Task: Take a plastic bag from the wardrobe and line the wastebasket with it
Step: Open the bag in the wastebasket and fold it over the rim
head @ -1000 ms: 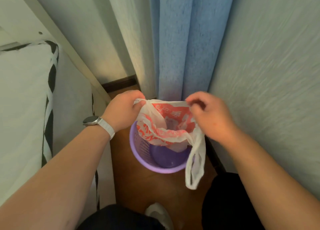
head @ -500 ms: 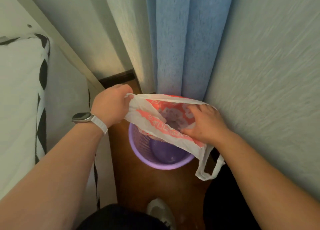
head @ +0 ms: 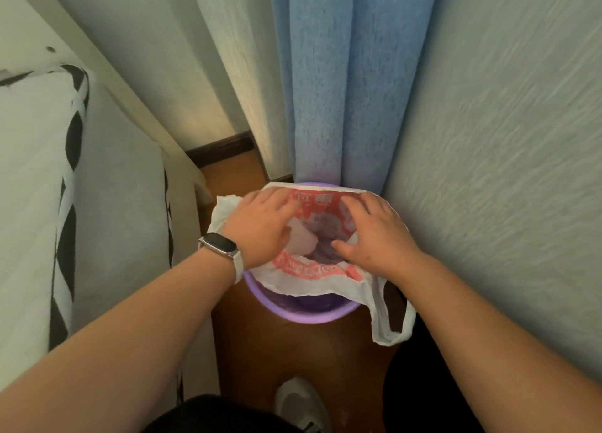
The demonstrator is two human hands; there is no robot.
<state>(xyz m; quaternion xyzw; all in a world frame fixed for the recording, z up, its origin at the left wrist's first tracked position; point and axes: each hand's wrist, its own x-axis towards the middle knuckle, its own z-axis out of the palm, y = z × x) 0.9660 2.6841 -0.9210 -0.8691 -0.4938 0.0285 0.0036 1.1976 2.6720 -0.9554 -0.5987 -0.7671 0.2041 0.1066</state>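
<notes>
Your left hand [head: 260,227] and right hand [head: 374,233], fingers spread flat, press the red-and-white plastic bag [head: 309,273] into the round purple plastic wastebasket [head: 303,315]; fold its near edge over the rim.

wastebasket [head: 303,315]: only the near rim, at 6 o'clock, shows; the plastic bag [head: 309,279] covers the rest.
bag print: red lettering, too blurred to read.
left hand [head: 260,227]: fingertips lie on the bag's far side; thumb hidden underneath.
right hand [head: 374,233]: palm hidden, facing down.
forearms: cut off at the bottom edge.
shoe [head: 298,403]: toe only, at 6 o'clock.
</notes>
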